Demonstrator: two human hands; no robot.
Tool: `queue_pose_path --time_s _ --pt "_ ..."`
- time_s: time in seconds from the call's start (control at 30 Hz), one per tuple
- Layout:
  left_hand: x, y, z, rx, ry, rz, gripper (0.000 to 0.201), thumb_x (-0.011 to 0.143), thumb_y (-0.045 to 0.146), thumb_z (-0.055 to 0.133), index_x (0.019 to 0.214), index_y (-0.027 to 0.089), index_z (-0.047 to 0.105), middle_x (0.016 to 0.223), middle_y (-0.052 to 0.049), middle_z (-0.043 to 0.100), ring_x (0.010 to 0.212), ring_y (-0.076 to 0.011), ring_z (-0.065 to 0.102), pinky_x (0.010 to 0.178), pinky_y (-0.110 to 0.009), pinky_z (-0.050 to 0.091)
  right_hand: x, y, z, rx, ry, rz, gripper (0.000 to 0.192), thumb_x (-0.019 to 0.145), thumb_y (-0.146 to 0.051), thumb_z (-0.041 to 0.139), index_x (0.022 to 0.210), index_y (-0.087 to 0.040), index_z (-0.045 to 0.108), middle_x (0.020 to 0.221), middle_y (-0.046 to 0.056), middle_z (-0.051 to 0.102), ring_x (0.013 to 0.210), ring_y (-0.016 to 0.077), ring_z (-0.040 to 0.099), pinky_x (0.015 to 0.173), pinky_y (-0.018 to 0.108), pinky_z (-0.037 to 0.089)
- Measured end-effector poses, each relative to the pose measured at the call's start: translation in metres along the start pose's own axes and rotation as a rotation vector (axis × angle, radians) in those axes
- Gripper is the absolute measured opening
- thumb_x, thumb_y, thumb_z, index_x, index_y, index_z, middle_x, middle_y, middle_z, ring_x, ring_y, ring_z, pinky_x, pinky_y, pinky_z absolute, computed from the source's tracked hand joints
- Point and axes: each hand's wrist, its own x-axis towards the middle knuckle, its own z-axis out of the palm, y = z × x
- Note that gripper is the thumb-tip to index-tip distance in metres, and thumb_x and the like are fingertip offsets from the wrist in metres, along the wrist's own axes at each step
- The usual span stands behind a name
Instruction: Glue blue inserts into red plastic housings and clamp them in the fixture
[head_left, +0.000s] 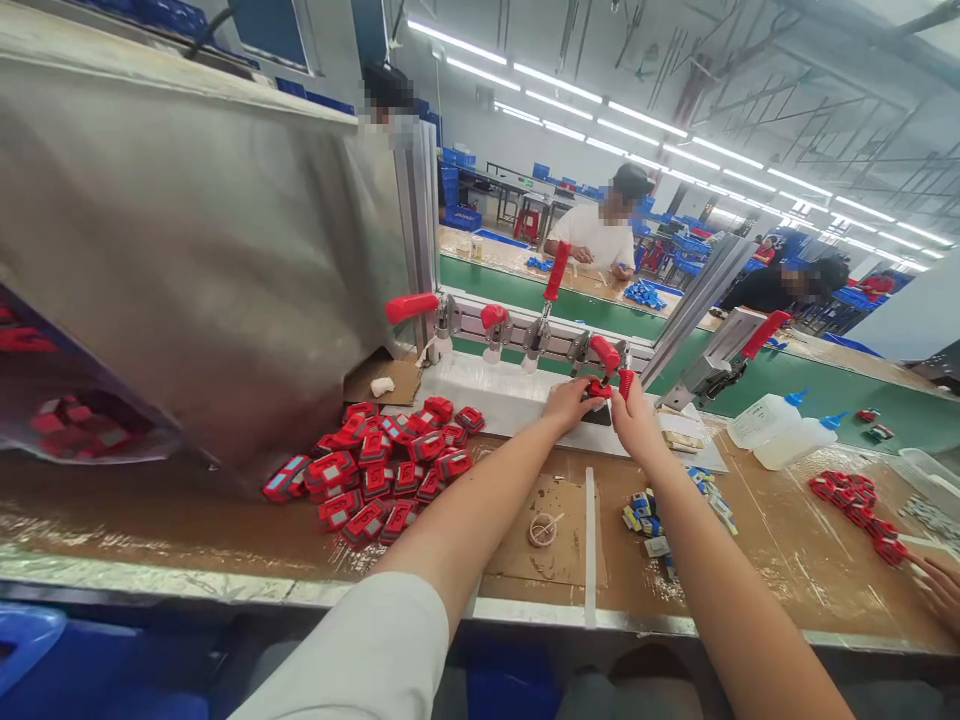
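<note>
Two bare hands, busy just in front of the right end of a silver metal rail [470,320] that carries red-handled toggle clamps [556,272]. Left hand [568,403]: thumb and fingers bent inward, pinching the left side of a small red plastic part [598,389]. Right hand [634,420]: fingers curled in at a red ribbed grip [625,384]; wrapped round it or only resting against it, I cannot tell from where I stand.

The part sits below the rail's right end, above a flat dark block [598,415] on a long white board [480,385]. Fingers hide whether part and block touch.

Handling, my estimate: light enough for fingertips, stiff-shelled, hardly one to bend. Smooth faces might skid under a dry finger. Best hold is probably by opposite side edges, thumb against fingers, keeping off the upper face and clear of any clamp tip.

Nearer to me than the rail, out past its left end: a heap of boxy red plastic pieces with grey and dark inlays [375,470]. In front of the rail's middle, a shallow round dish [543,530] with a thin stick across it. Right of the rail, two translucent plastic bottles with blue tips [765,422]; nearer than its right end, small blue, yellow and white pieces [643,515].
</note>
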Motion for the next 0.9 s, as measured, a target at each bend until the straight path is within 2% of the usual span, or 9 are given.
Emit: queue_pose_path --time_s 0.13,0.27,0.4,0.47,0.5,0.6,0.7,0.8,0.9 --pt "0.0 0.004 -0.002 0.071 -0.021 -0.001 0.045 0.098 0.043 0.059 0.14 0.027 0.057 0.138 -0.005 0.068 0.129 -0.0257 0.061 0.112 -0.038 0.04 -0.001 -0.006 0.026 -0.23 -0.027 0.202 0.046 0.108 -0.043 0.026 0.136 -0.01 0.042 0.115 0.023 0.07 0.099 0.0342 0.071 0.078 0.04 0.048" --pt "-0.012 0.021 -0.017 0.217 -0.092 -0.021 0.054 0.098 0.043 0.058 0.146 0.02 0.051 0.139 -0.011 0.066 0.127 -0.0241 0.062 0.104 -0.033 0.046 0.001 -0.012 0.027 -0.245 -0.049 0.216 0.04 0.108 -0.039 0.034 0.128 -0.009 0.048 0.12 0.027 0.067 0.108 0.0337 0.068 0.084 0.038 0.047" --pt "-0.052 0.03 -0.061 0.451 -0.167 -0.039 0.044 0.084 0.038 0.076 0.122 0.018 0.07 0.126 -0.016 0.071 0.12 -0.0308 0.064 0.099 -0.037 0.046 -0.021 -0.009 0.009 -0.221 0.083 0.073 0.05 0.101 -0.044 0.051 0.134 -0.007 0.049 0.126 0.028 0.061 0.116 0.0363 0.061 0.091 0.042 0.045" --pt "-0.079 0.027 -0.092 0.578 -0.181 -0.064 0.02 0.078 0.024 0.08 0.096 0.016 0.076 0.111 -0.017 0.075 0.113 -0.0343 0.066 0.1 -0.043 0.043 -0.045 -0.009 0.005 -0.134 0.197 -0.104 0.047 0.1 -0.048 0.05 0.129 -0.011 0.054 0.113 0.021 0.065 0.103 0.0319 0.062 0.087 0.039 0.045" --pt "-0.092 0.023 -0.107 0.638 -0.175 -0.09 0.012 0.078 0.019 0.078 0.088 0.014 0.076 0.105 -0.02 0.075 0.11 -0.0361 0.067 0.099 -0.046 0.042 -0.059 -0.01 0.006 -0.063 0.181 -0.204 0.039 0.102 -0.048 0.048 0.121 -0.015 0.058 0.102 0.015 0.067 0.093 0.0276 0.063 0.081 0.036 0.045" --pt "-0.12 0.009 -0.141 0.78 -0.151 -0.16 0.01 0.08 0.02 0.075 0.08 0.01 0.074 0.095 -0.025 0.074 0.105 -0.042 0.066 0.098 -0.054 0.038 -0.098 -0.018 0.013 0.04 -0.108 -0.462 0.035 0.104 -0.042 0.043 0.081 -0.021 0.059 0.072 0.004 0.061 0.067 0.0187 0.055 0.065 0.03 0.036" --pt "-0.131 0.0 -0.154 0.85 -0.177 -0.17 0.005 0.081 0.018 0.072 0.081 0.012 0.074 0.092 -0.021 0.074 0.104 -0.0399 0.065 0.099 -0.054 0.036 -0.117 -0.026 0.021 0.022 -0.317 -0.572 0.042 0.1 -0.042 0.051 0.064 -0.02 0.05 0.061 0.001 0.056 0.059 0.0154 0.048 0.06 0.03 0.026" --pt "-0.133 0.008 -0.15 0.897 -0.182 -0.142 0.009 0.083 0.014 0.068 0.09 0.014 0.073 0.099 -0.019 0.072 0.107 -0.037 0.065 0.101 -0.052 0.037 -0.12 -0.028 0.023 0.017 -0.422 -0.609 0.041 0.098 -0.042 0.054 0.063 -0.019 0.05 0.06 0.001 0.057 0.059 0.0141 0.046 0.061 0.029 0.023" --pt "-0.133 0.027 -0.131 0.828 -0.13 -0.079 0.024 0.087 0.013 0.063 0.109 0.016 0.07 0.113 -0.017 0.068 0.101 -0.0315 0.067 0.093 -0.044 0.046 -0.119 -0.027 0.021 0.024 -0.471 -0.655 0.038 0.099 -0.035 0.051 0.064 -0.019 0.05 0.062 0.001 0.058 0.06 0.0137 0.047 0.062 0.029 0.024"
